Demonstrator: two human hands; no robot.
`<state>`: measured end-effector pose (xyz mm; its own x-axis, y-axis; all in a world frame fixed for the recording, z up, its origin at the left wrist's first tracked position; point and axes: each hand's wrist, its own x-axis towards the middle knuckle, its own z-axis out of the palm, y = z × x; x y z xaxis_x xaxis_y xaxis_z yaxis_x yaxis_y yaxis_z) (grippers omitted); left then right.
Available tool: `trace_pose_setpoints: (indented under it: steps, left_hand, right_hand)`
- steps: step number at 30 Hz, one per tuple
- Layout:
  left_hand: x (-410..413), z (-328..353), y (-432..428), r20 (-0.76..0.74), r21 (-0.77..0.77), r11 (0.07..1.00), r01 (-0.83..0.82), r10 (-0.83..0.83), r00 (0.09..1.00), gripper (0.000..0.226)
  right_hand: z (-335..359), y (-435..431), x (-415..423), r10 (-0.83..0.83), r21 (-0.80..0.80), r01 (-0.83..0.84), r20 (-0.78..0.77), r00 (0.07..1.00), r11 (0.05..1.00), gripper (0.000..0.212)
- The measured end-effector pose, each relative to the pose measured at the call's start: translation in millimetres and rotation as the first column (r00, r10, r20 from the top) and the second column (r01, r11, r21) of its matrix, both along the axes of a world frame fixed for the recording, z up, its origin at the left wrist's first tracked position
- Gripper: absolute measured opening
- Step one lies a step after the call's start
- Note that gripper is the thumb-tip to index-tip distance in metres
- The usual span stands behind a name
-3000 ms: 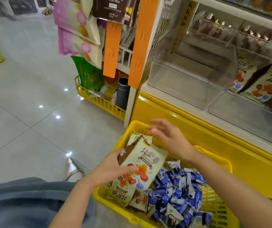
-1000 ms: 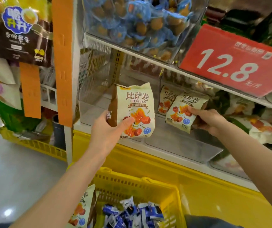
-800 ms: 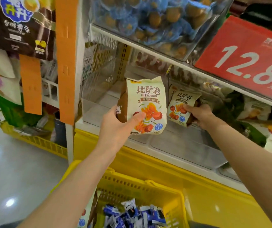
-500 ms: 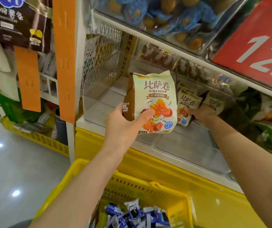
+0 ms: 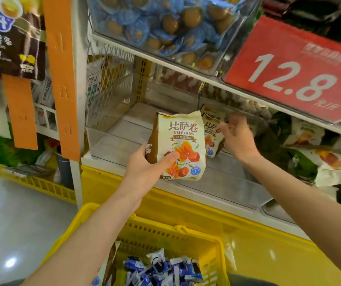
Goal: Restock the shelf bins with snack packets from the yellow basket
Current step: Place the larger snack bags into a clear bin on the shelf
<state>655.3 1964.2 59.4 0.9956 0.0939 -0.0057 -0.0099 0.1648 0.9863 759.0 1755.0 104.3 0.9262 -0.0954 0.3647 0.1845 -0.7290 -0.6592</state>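
Observation:
My left hand (image 5: 144, 168) grips a cream and brown snack packet (image 5: 181, 141) by its lower left corner, upright in front of the clear shelf bin (image 5: 223, 186). My right hand (image 5: 236, 137) hovers inside that bin with fingers spread and holds nothing. Just left of it another snack packet (image 5: 212, 133) of the same kind stands in the bin, partly hidden behind the held one. The yellow basket (image 5: 165, 230) sits below, with small blue and white packets (image 5: 163, 269) in it.
An empty clear bin (image 5: 111, 141) lies left of the packets. The shelf above carries a bin of blue-wrapped snacks (image 5: 165, 23) and a red 12.8 price sign (image 5: 293, 71). Green and white packets (image 5: 314, 153) fill bins to the right. Orange strips (image 5: 64, 79) hang at left.
My right hand has let go of its packet, which now stands in the bin, and its fingers have opened. My left hand still holds its packet in nearly the same place.

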Motion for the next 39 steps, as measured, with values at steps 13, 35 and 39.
trace_pose_setpoints:
  steps: [13, 35, 39]
  left_hand:
    - [-33.7, -2.5, -45.1, 0.243, 0.414, 0.898, 0.149, -0.266, 0.933, 0.051]
    - [46.3, -31.6, -95.9, 0.433, 0.896, 0.301, -0.328, -0.419, 0.798, 0.053]
    - [47.0, -36.4, -89.6, 0.495, 0.862, 0.360, -0.356, -0.452, 0.742, 0.050]
  right_hand:
    - [38.8, -31.1, -134.3, 0.384, -0.484, -0.472, -0.275, 0.882, 0.737, 0.088]
    - [0.7, -101.5, -14.8, -0.266, -0.772, 0.244, 0.101, 0.959, 0.587, 0.049]
    - [-13.6, -101.6, 32.2, -0.253, -0.840, 0.126, -0.014, 0.967, 0.528, 0.044]
